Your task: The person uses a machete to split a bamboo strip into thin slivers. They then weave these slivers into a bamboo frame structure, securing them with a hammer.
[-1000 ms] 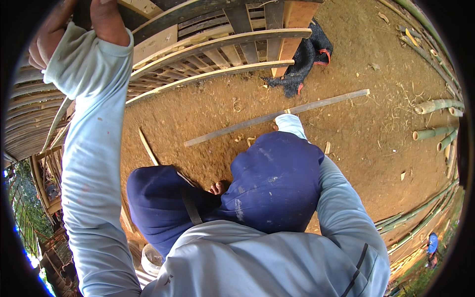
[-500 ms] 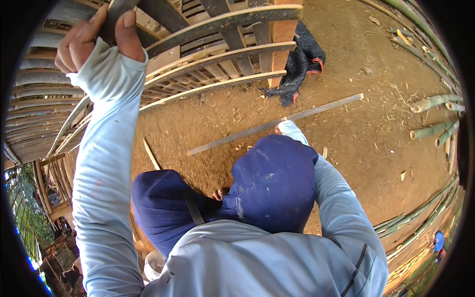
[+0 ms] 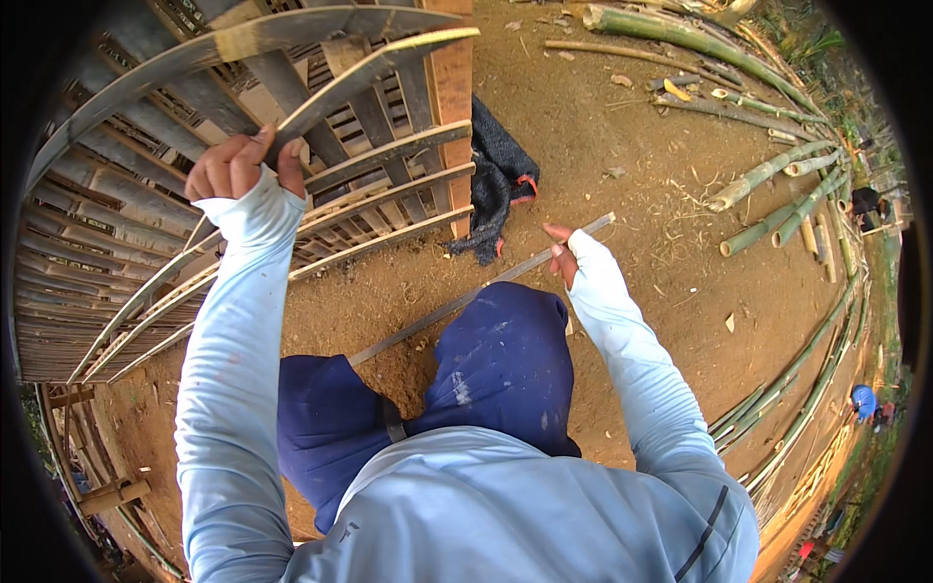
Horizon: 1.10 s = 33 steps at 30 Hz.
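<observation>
My left hand (image 3: 243, 170) is closed around the edge of a curved bamboo slat (image 3: 364, 73) on a slatted bamboo structure at the upper left. My right hand (image 3: 564, 251) hovers above the ground just past my right knee, fingers apart, with nothing visible in them. Below and beside it, a long flat bamboo strip (image 3: 428, 319) lies slantwise on the dirt, partly covered by my knee. A dark cloth with red edging (image 3: 501, 185) lies in a heap at the structure's near right corner.
Several green bamboo poles (image 3: 773, 175) lie on the right side of the dirt ground (image 3: 641, 321). More thin poles (image 3: 792, 428) run along the lower right. An orange-brown board (image 3: 453, 92) forms the structure's right edge. A person in blue (image 3: 863, 400) is far off to the right.
My right hand has come out from behind my knee and moved off to the right, apart from the strip. The view has shifted, showing more of the slatted structure. My left hand still grips a slat.
</observation>
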### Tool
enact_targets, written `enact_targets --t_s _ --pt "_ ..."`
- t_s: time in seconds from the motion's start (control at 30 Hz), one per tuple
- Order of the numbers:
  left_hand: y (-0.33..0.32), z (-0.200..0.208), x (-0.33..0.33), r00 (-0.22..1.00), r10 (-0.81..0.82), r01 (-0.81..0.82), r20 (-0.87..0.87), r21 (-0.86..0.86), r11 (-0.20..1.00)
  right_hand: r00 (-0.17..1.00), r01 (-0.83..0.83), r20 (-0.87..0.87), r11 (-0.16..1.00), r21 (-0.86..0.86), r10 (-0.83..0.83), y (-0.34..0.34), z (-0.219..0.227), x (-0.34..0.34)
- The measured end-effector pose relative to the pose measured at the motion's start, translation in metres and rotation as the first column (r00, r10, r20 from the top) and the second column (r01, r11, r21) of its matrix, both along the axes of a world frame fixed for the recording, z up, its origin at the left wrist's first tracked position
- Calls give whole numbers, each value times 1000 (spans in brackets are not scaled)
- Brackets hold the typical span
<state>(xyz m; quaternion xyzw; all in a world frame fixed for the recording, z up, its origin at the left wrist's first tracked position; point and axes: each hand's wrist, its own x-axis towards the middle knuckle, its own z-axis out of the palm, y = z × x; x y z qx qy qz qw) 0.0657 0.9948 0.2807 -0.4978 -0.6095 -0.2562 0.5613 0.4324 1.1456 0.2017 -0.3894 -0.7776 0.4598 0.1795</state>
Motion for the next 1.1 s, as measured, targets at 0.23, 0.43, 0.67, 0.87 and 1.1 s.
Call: enact_targets --t_s 0.23,0.43,0.67,0.87,1.1 --pt "-4 10 9 994 -64 65 92 -11 998 993 -20 -115 986 165 39 -34 37 -10" --pt "-2 3 3 990 -103 100 96 31 994 945 -60 -306 981 183 115 -58 79 -57" --pt "-7 2 -1 990 -106 104 92 30 994 846 -51 -527 997 61 75 -56 74 -123" --pt "-5 4 2 987 -121 118 106 37 992 761 -45 -644 984 -175 -80 -52 59 -155" --pt "-7 7 5 981 -137 133 138 38 990 709 147 -649 958 -246 -276 -46 71 -179"
